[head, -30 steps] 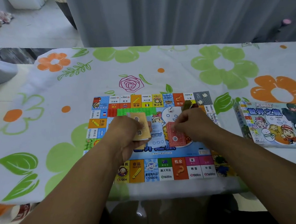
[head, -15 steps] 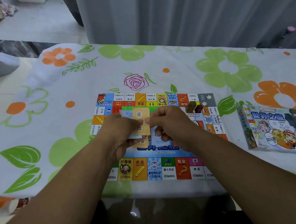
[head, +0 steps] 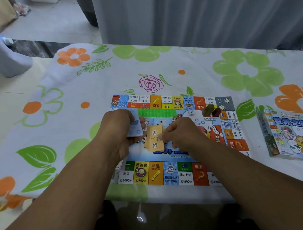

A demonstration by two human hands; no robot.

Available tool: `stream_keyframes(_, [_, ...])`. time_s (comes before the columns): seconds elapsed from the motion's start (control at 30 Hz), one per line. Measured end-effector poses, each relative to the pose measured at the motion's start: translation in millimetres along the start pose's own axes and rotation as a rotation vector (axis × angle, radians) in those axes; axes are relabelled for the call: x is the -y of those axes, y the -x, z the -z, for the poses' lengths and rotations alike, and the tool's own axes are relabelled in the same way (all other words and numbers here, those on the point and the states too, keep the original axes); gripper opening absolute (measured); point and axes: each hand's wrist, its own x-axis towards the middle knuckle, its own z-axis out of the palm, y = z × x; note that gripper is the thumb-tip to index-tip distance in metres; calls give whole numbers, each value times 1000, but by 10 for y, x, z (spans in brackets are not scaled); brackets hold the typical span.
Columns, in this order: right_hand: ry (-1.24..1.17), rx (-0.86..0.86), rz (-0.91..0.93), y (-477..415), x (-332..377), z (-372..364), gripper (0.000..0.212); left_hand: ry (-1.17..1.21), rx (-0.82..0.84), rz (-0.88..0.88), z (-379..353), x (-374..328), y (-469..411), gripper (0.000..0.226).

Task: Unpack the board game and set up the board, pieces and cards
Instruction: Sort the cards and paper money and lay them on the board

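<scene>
Directly below the camera, a table draped in a white tablecloth (head: pixel 179 59) printed with green and orange flowers fills the view, with a grey curtain (head: pixel 193 13) hanging behind its far edge. A colourful game board (head: pixel 171 174) lies open and flat at the middle of the table's near edge. The game box (head: pixel 292 133), showing cartoon children, rests near the table's right edge, well apart from the board.

Two bare forearms reach in from the near edge, and both hands sit close together over the board's centre. The left hand (head: pixel 116 133) has its fingers curled round a small stack of pale blue cards (head: pixel 135 126). The right hand (head: pixel 182 134) pinches a stack of yellow-orange cards (head: pixel 154 139) between thumb and fingertips, just beside the blue stack. It is unclear whether the yellow stack touches the board.

A row of green plastic pieces (head: pixel 156 112) lies along the board's far edge. An olive piece (head: pixel 208 110) and a dark red piece (head: pixel 216 112) sit touching by the board's far right corner. A white die (head: pixel 191 113) lies near them.
</scene>
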Motion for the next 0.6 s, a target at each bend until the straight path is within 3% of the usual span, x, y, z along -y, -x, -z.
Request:
stream_keyframes(0.43, [-53,-19,77,72,60,86,10,16,10,5,-103,11,32,19])
stream_keyframes(0.6, [-241,-14,123,125,153,103,17,-78,4,-52,-184,61,-13,37])
